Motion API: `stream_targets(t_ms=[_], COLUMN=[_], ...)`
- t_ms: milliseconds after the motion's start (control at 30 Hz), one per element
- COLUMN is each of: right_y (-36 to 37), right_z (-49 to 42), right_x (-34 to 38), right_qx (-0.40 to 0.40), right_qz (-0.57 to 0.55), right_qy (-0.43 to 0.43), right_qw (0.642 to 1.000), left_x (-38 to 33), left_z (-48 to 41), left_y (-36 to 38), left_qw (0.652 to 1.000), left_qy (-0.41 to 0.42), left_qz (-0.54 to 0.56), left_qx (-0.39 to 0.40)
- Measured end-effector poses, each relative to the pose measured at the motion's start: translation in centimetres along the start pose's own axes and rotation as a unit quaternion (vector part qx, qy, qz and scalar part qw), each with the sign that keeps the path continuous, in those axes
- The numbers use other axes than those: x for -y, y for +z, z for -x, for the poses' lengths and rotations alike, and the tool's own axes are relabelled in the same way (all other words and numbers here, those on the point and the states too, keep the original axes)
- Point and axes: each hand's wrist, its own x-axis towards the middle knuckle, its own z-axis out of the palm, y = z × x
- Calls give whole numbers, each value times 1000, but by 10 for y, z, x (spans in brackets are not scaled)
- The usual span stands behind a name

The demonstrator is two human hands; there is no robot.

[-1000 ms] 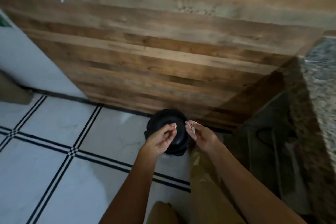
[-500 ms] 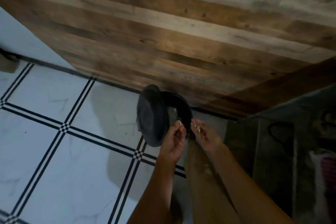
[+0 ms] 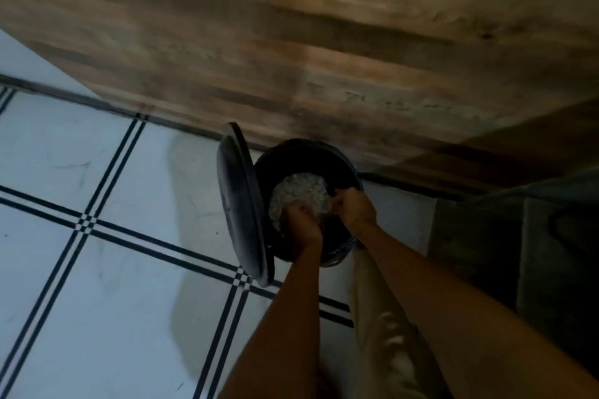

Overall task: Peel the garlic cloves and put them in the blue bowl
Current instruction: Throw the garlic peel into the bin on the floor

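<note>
Both hands reach into the open black bin [image 3: 311,155] at the foot of the far wooden wall [image 3: 291,42]. The left hand [image 3: 301,228] and right hand [image 3: 355,209] sit side by side over pale rubbish [image 3: 301,191], fingers curled. I cannot tell whether either grip holds garlic peel. The lid [image 3: 240,204] stands raised at the bin's left, over the tiled floor [image 3: 97,269].

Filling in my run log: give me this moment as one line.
left hand: over open black bin, grip unclear | right hand: over bin too, grip unclear | lid: tipped up | inside: pale crumpled waste
</note>
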Motion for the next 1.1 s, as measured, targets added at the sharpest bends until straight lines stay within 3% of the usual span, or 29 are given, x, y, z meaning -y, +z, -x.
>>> stream_targets(t_ms=[33,67,133,233,267,300,400,467,567,700,800,933,1033,1100], right_y=[0,1,3,-2,-8,-16,-67,-102,-158,-205,-218,-182,-140,-104], right_z=[3,6,13,34,45,57,138,201,307,437,538,669,748,804], right_x=[3,5,3,1,0,1,12,17,13,-15,-49,-110,-162,-193], right_qx=[-37,-74,-126,-79,-52,-37,-52,-70,-164,-297,-388,-527,-591,-616], right_qz=[12,14,12,-3,-66,-173,-446,-504,-536,-534,-579,-595,-583,-576], right_qy=[-2,-8,-6,-13,-17,5,114,115,80,27,29,73,139,194], right_qw=[999,997,992,997,996,984,886,853,824,792,717,603,539,500], left_x=[3,-5,-1,4,-1,-5,-36,-58,-106,-141,-135,-65,4,54], left_z=[-6,-2,-4,-1,12,24,91,135,218,333,424,547,624,672], left_y=[1,-1,-4,-15,-20,-27,-49,-61,-65,-69,-81,-124,-166,-206], left_qw=[998,998,993,970,968,965,933,912,873,771,683,568,453,352], left_qy=[30,50,58,12,12,14,113,168,225,312,321,305,287,288], left_qz=[-56,-47,-100,-200,-193,-197,-263,-291,-314,-324,-339,-338,-370,-401], left_qx=[-15,-15,29,137,161,174,219,234,297,451,562,686,759,795])
